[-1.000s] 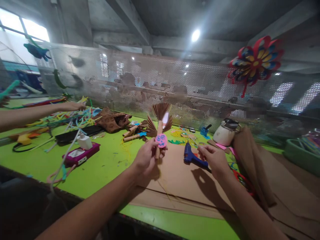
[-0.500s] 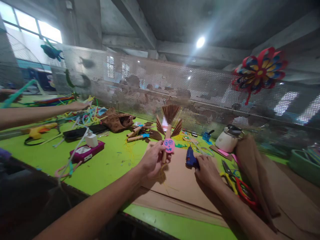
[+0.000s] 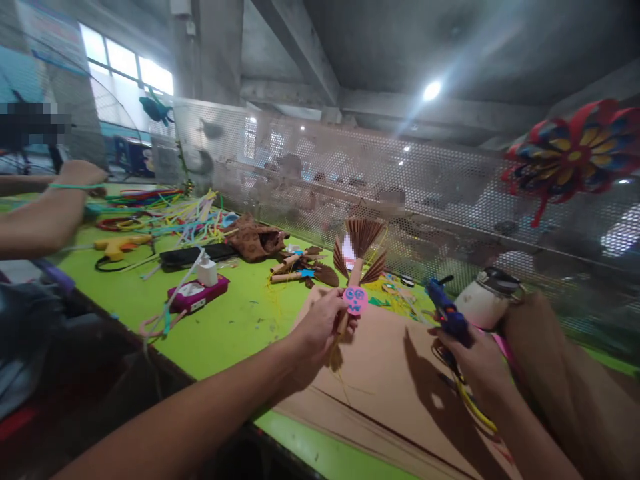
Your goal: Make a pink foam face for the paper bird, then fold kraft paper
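My left hand grips a paper craft figure above the brown cardboard. The figure has a rolled brown paper body, pleated fans at its far end and a pink round face with blue drawn features. Closed around a blue hot glue gun, my right hand is raised to the right of the cardboard, casting a shadow on it. Yellow-handled scissors lie partly hidden under the right hand and forearm.
Similar brown paper figures lie behind my left hand. A magenta power strip, a yellow glue gun and a brown pouch are on the left. A white kettle-like pot stands at right. Another person's arm reaches in at far left.
My right hand has lifted the blue glue gun and carried it right, away from the figure. The left hand still holds the figure. The other person's arm has drawn back; my view has turned left.
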### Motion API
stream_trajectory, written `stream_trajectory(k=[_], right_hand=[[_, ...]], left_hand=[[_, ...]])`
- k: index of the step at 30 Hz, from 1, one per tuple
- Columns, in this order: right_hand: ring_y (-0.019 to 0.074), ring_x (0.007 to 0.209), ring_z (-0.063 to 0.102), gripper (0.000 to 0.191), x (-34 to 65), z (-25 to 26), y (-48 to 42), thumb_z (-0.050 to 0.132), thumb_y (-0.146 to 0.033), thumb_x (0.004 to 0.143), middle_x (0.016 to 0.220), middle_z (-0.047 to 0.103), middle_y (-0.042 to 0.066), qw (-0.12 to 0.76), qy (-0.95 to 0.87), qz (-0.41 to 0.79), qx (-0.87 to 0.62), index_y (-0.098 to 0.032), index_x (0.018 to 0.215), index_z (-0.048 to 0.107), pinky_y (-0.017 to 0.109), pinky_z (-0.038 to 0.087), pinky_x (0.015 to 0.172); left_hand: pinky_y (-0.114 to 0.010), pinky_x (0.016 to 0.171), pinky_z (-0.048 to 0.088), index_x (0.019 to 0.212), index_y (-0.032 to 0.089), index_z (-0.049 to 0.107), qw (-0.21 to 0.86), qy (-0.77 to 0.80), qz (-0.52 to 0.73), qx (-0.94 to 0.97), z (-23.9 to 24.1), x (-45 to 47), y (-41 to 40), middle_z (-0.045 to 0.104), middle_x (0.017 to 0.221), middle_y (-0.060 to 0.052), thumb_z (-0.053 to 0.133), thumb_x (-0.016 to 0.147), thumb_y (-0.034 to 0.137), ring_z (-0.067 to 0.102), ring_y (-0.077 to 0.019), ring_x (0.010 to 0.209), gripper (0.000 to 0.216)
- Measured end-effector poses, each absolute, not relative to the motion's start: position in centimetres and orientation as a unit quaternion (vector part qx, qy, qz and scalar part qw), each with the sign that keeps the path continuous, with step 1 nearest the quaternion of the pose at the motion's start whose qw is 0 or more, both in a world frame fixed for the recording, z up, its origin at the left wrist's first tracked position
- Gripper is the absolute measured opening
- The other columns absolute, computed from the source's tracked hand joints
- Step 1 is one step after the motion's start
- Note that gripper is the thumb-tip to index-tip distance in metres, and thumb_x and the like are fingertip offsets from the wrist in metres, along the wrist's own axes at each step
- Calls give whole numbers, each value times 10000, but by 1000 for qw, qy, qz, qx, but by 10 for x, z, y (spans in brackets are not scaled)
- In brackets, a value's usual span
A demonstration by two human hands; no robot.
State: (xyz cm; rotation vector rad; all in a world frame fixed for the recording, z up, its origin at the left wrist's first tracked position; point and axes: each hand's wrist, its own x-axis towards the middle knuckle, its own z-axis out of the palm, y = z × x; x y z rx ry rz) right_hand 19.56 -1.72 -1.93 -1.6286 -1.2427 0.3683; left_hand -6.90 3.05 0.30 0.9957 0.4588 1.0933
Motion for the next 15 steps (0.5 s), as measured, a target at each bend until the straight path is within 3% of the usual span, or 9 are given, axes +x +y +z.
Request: stream_trajectory(k=[4,15], right_hand=[[163,600,577,458,189,-9,-30,689,-488,701,689,648,37,615,-452,281,-582,-140,990,620,278,463,574],[165,628,535,357,149,9,-63,490,-492,861,753,628,67,498,-649,227,-528,-178,944,639,263,402,517]], left_hand=[[-159,464,364,860,177,462,700,222,497,461,3,-67,31,543,641,9,526,713,197,515,-86,514,162],[-206,554,354,912,154,559,679,235,466,516,-1,-66,17,542,769,-34,467,756,137,473,-91,599,181]])
